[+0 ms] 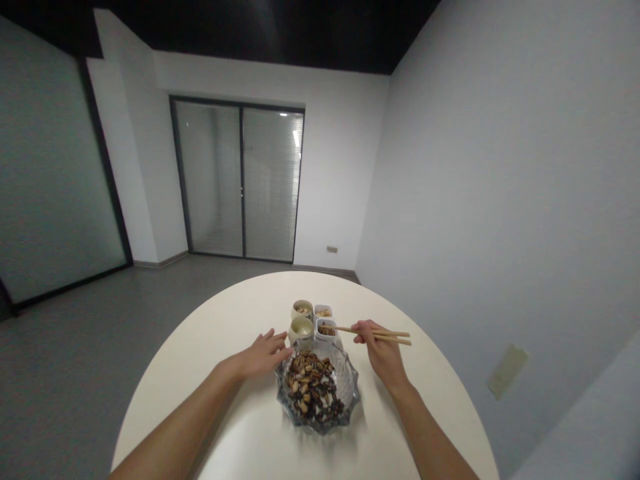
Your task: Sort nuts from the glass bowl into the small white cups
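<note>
a glass bowl (pixel 349 383) sat lower centre, the left hand (pixel 264 352) spread by its rim, contact unclear. the right hand (pixel 379 348), lower right of centre, pinched chopsticks (pixel 395 333), tips indistinct at a white dish (pixel 329 337) partly hidden behind the bowl.

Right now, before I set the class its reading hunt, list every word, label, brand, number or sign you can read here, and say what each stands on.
No text can be read.
Far round cup: a small dark mark on its side, too small and blurred to tell whether it is writing.
Chopsticks, glass bowl, wall plate: no lettering I can make out.
</note>
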A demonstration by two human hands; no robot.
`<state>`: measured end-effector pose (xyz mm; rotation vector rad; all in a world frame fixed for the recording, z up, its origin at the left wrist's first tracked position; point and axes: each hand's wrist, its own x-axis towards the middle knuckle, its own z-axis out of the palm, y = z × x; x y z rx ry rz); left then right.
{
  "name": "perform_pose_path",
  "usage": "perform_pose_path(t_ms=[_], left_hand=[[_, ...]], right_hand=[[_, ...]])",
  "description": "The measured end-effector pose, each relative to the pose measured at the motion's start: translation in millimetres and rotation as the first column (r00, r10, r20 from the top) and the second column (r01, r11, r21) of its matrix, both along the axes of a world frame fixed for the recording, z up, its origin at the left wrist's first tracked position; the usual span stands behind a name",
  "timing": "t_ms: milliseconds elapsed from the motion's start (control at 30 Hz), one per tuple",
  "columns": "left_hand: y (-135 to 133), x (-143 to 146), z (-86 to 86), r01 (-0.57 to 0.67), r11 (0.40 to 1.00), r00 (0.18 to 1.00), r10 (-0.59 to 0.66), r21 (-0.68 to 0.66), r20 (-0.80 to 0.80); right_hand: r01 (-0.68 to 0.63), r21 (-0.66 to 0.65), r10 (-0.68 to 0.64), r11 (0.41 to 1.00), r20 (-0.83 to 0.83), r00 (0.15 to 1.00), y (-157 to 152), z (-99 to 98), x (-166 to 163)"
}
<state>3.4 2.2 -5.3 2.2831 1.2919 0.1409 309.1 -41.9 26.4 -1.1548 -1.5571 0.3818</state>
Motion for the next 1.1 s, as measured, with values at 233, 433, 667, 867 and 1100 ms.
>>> perform_pose_path(t_ms=[233,433,667,867,1100], left_hand=[[-3,1,4.8,0.005,1.0,1.0,-0.005,0.001,-0.017],[-3,1,5.3,0.008,1.0,1.0,-0.009,-0.008,-0.022],[-1,0,3.8,0.009,1.0,1.0,-0.009,-0.004,0.004],[0,0,2.8,0.009,1.0,1.0,-0.009,-0.009,0.007],[2,0,0.7,0.015,1.0,1.0,-0.015,0.0,0.008]], right_hand=[[-0.025,0.006,0.025,1.0,0.009,1.0,1,2.0,0],[0.013,0.02,-0.012,1.0,-0.023,1.0,0,3.7,0],[-0.134,0.026,0.133,0.991,0.035,0.99,-6,5.9,-5],[-0.172,-0.032,0.174,0.985,0.074,0.982,-6,-1.5,-7],[-0.193,-0.064,0.199,0.979,0.104,0.974,-5,-4.9,-6]])
